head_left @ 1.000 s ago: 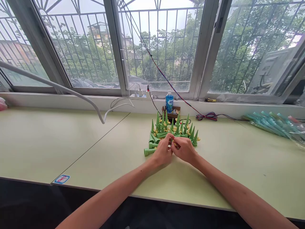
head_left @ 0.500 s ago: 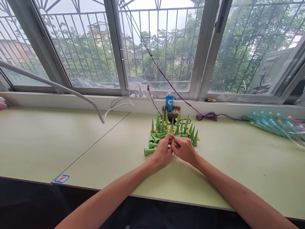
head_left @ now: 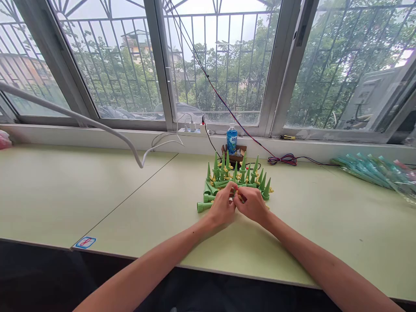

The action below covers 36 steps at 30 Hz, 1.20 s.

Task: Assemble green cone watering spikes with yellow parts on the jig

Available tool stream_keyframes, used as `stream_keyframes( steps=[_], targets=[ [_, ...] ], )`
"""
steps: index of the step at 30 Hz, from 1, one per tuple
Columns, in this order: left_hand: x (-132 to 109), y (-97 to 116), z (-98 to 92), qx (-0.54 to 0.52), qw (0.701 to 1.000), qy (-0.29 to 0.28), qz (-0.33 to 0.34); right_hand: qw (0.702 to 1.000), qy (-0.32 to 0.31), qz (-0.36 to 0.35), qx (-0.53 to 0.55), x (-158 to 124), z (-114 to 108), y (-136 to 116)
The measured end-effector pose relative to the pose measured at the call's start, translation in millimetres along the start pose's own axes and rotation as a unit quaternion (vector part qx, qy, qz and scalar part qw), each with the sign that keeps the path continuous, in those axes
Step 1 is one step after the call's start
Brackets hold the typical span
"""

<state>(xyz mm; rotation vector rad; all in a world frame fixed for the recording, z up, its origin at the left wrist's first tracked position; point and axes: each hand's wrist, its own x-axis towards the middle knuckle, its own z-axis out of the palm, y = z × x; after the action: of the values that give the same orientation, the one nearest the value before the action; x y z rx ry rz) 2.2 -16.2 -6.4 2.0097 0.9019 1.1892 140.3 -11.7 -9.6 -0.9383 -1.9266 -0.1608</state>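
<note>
Left hand: point(head_left: 223, 206) fingers curled inward, nearly meeting the right; hold hidden, cannot be told.
Right hand: point(head_left: 253, 203) thumb and fingers drawn into a tight pinch, apparently on a small yellow fitting point(head_left: 240, 198).
Change: no clear shift of hands or pieces against half a second earlier; judged as fine fingertip work continuing at one spot.
Green conical spikes: point(head_left: 243, 167) upright in a cluster just beyond the hands; others lie at its near left.
Tabletop: point(head_left: 146, 212) pale green, seamed; marked sticker point(head_left: 85, 242) at the near left edge.
Far side: blue-liquid bottle point(head_left: 232, 141), cardboard box point(head_left: 238, 158), coiled cable point(head_left: 285, 159).
Far right: plastic-wrapped teal bundle point(head_left: 367, 171).
Room: barred windows point(head_left: 221, 73), trees outside.
</note>
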Motion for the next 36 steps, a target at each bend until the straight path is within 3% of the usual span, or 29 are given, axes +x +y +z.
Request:
stream_keyframes(
  steps=[13,18,26,32,36],
  targets=[
    [2,-4,0.0,0.001,1.0,0.017,0.003,0.999,0.003,0.033,0.004,2,-1,-1],
    [8,-1,-10.0,0.049,0.997,0.06,0.008,0.998,0.022,0.053,0.015,2,-2,3],
    [36,11,-60.1,0.184,0.972,0.146,0.0,0.999,0.037,0.04,0.001,3,0,8],
    [76,-20,-103.8,0.256,0.955,0.147,-0.011,0.999,0.029,0.033,0.008,2,2,7],
    [98,-38,-120.6,0.285,0.946,0.154,0.009,0.999,0.022,0.038,0.018,2,3,8]
  ],
)
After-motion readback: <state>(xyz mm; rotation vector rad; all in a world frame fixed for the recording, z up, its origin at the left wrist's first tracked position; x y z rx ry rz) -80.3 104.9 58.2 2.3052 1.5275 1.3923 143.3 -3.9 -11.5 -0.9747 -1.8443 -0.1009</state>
